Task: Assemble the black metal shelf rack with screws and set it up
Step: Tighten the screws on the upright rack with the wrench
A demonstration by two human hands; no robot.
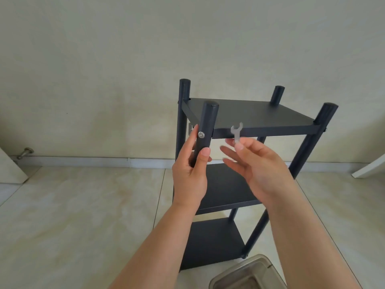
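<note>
Tightening top-shelf screw [201, 134]: left hand [192, 170] grasping front post [205, 130], right hand [253, 161] pinching wrench [236, 133], next onto nut behind.

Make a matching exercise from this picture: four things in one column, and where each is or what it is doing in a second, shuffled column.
Things
1. left hand
2. small wrench
3. screw head
4. metal tray

Places or states
A. on the floor, bottom edge of the view
B. pinched in the right hand
C. grips the front post
D. set in the front post, at top-shelf level

Pairs: 1-C, 2-B, 3-D, 4-A
</note>
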